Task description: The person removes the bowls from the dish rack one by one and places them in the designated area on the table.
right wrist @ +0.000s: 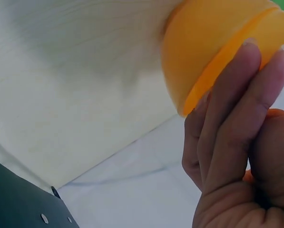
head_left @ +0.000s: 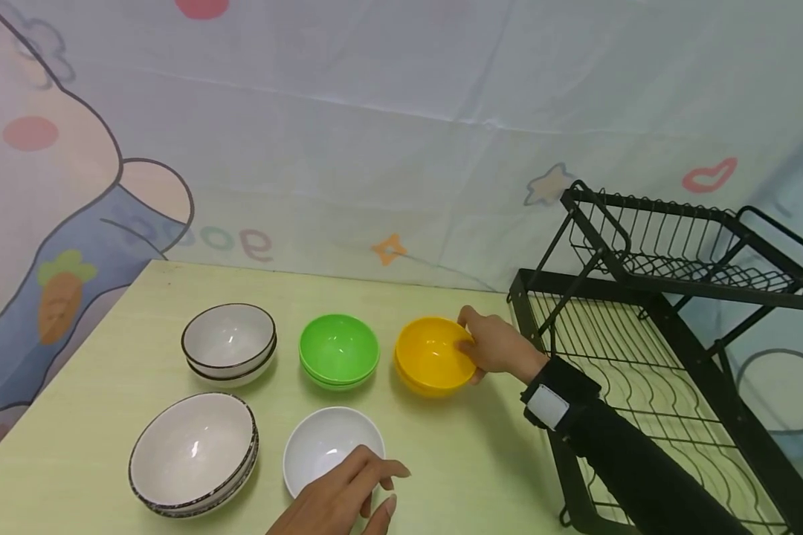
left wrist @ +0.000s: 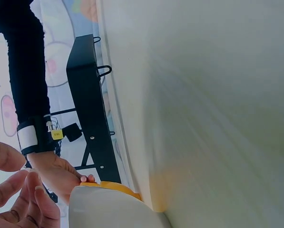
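My right hand point(head_left: 498, 343) pinches the right rim of the upper yellow bowl point(head_left: 431, 353), thumb over the inside. In the right wrist view its fingers point(right wrist: 232, 109) lie along the outside of that bowl, which is stacked in a second yellow bowl point(right wrist: 199, 47). Over the near edge of a small white bowl point(head_left: 331, 444) hovers my left hand point(head_left: 348, 490), its fingers loosely bent and holding nothing. The left wrist view shows this hand point(left wrist: 23, 199) beside the white bowl point(left wrist: 108, 209). A green bowl stack point(head_left: 339, 349) stands left of the yellow one.
A black two-tier dish rack point(head_left: 669, 290) stands on the right, beside my right forearm. At the left are a stack of dark-rimmed white bowls point(head_left: 230, 338) and a larger speckle-rimmed stack point(head_left: 194, 449). A printed cloth point(head_left: 375, 148) hangs behind the table point(head_left: 502, 475).
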`<move>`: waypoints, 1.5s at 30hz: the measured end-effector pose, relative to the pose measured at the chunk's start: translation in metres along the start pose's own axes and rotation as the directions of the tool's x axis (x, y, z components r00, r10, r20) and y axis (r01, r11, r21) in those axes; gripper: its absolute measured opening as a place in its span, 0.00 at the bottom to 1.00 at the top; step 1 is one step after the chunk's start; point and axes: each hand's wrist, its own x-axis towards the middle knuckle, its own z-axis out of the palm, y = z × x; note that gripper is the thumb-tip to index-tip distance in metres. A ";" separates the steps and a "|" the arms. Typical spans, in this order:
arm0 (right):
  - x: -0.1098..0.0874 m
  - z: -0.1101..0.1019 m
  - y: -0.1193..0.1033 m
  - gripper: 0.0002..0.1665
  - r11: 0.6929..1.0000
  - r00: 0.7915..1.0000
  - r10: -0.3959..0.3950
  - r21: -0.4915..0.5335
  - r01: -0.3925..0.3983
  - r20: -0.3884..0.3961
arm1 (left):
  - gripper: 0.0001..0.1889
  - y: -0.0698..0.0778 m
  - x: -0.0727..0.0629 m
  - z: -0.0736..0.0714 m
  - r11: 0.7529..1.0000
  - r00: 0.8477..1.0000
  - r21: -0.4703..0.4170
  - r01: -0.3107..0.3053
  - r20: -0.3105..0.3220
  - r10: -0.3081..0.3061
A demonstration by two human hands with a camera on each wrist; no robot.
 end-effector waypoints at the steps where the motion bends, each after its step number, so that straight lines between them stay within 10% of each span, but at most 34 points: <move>1: 0.001 0.000 -0.001 0.19 1.000 1.000 0.004 -0.006 -0.004 0.003 | 0.13 0.000 0.000 0.000 1.000 1.000 -0.003 0.004 0.004 -0.004; 33: -0.001 0.006 0.001 0.29 0.990 0.992 0.106 -0.099 -0.099 0.070 | 0.13 0.004 -0.005 -0.005 0.999 1.000 -0.038 -0.010 0.019 0.010; 45: -0.080 -0.015 -0.038 0.28 0.982 0.988 -0.040 -0.191 0.011 -0.149 | 0.15 0.004 -0.006 -0.012 1.000 1.000 0.006 -0.020 -0.021 0.021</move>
